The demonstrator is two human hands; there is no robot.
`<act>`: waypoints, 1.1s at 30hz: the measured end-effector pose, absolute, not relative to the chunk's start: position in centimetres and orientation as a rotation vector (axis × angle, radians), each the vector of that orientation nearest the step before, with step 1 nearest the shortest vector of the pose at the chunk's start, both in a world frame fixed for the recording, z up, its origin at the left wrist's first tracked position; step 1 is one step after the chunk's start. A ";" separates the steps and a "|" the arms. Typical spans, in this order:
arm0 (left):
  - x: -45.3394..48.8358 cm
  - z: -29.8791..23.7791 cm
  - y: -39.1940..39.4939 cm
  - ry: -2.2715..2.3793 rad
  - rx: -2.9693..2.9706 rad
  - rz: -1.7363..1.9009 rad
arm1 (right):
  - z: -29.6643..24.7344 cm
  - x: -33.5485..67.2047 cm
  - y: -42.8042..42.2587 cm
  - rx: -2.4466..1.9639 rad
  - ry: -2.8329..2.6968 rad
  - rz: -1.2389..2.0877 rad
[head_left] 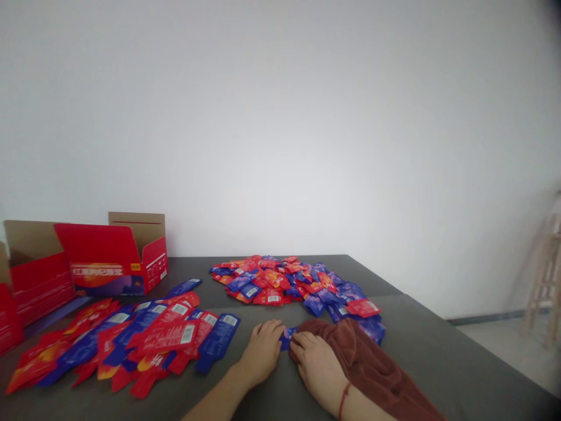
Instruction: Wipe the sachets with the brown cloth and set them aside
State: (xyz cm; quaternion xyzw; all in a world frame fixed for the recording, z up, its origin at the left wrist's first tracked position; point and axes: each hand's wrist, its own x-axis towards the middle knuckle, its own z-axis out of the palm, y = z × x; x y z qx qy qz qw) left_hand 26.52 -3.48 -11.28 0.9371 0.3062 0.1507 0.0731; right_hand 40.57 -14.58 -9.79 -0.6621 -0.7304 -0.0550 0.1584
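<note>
A small blue packet (287,338) lies flat on the dark table between my two hands, partly covered by fingers on both sides. My left hand (264,349) rests palm down, its bent fingers closed against the packet's left edge. From the right, my right hand (316,363), with a red string at the wrist, curls its fingers over the packet's other end. A bunched brown cloth (363,356) lies under and beside this hand, which appears to grip its left edge. The fingertips of the right hand are partly hidden.
Left of my hands spreads a pile of long red and blue packets (166,336). Beyond my hands sits a heap of small red and purple-blue packets (280,279). Open red cartons (100,263) stand at the far left. A wooden stool (543,286) is at the right.
</note>
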 end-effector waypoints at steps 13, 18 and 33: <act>26.4 -11.3 -3.3 0.918 2.788 0.399 | -8.2 45.2 -14.5 -2.189 -1.943 -0.157; 26.3 -11.1 -3.4 0.901 2.810 0.412 | -8.4 42.3 -12.5 -1.978 -2.086 -0.056; 26.5 -11.0 -3.6 0.897 2.810 0.410 | -10.0 44.7 -15.2 -1.980 -1.984 -0.076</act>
